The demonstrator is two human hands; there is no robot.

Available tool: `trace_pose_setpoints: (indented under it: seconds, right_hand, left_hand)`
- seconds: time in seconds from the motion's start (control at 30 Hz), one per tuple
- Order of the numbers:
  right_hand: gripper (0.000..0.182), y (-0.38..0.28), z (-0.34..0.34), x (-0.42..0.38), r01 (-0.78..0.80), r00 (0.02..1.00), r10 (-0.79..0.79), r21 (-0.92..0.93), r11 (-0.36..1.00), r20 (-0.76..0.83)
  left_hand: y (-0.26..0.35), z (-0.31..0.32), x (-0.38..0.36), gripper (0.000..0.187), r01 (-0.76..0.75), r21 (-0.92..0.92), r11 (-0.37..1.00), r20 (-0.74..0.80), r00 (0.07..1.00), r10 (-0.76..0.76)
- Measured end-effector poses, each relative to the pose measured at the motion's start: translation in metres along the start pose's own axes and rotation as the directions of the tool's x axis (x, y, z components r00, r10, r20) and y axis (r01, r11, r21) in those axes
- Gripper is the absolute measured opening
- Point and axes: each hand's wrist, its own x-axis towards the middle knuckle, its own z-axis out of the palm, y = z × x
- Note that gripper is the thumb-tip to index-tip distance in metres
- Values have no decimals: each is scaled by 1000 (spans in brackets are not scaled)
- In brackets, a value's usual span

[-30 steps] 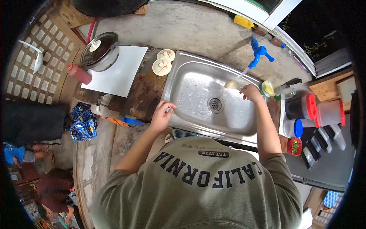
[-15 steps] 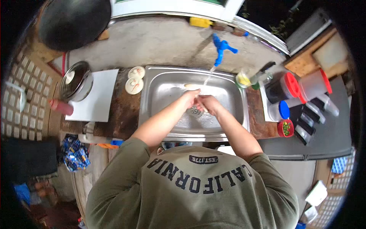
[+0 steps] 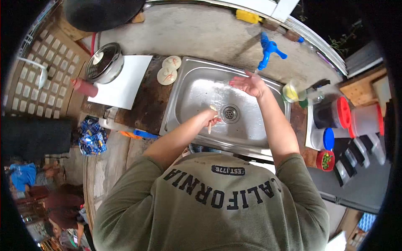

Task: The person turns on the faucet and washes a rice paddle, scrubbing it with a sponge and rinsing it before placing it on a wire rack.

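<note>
My left hand [image 3: 208, 117] is closed round a slim, pale, wooden-looking utensil [image 3: 210, 128] over the left part of the steel sink [image 3: 188, 90]. One end of it shows above the fingers and the other below; its exact kind I cannot tell. My right hand [image 3: 250, 85] is open with fingers spread, just under the spout of the blue tap [image 3: 268, 52] at the sink's back right. Wet streaks shine on the basin around the drain [image 3: 229, 113].
Left of the sink are two round patterned lids [image 3: 167, 76], a white board [image 3: 130, 79], a lidded pot [image 3: 104, 65] and a reddish bottle [image 3: 85, 88]. Red-lidded containers [image 3: 343, 113], a red bowl of green pieces [image 3: 325, 160] and several knives [image 3: 345, 169] lie right. A person [image 3: 65, 205] is at lower left.
My hands, together over the drain before, have parted. The left has drawn toward me with the pale utensil; the right has let go and risen open to the tap. The view has shifted.
</note>
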Motion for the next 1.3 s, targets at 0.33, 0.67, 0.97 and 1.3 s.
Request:
trace_pose_setpoints:
  seconds: [0.33,0.67,0.97,1.3]
  right_hand:
    - [66,3,23,9,-139,944,45,272,952,326]
    - [43,14,19,23,212,972,-203,69,975,-120]
    - [41,-8,20,2,172,985,-168,133,976,-35]
    - [34,20,34,-11,157,983,-179,-313,936,-43]
  left_hand:
    - [-27,-47,-12,23,-139,26,990,-122,982,142]
    - [-8,-52,-25,25,-238,-31,971,-239,945,224]
    - [1,-71,-39,25,-318,45,947,-207,924,321]
    - [4,-89,-33,25,-315,77,946,-204,924,324]
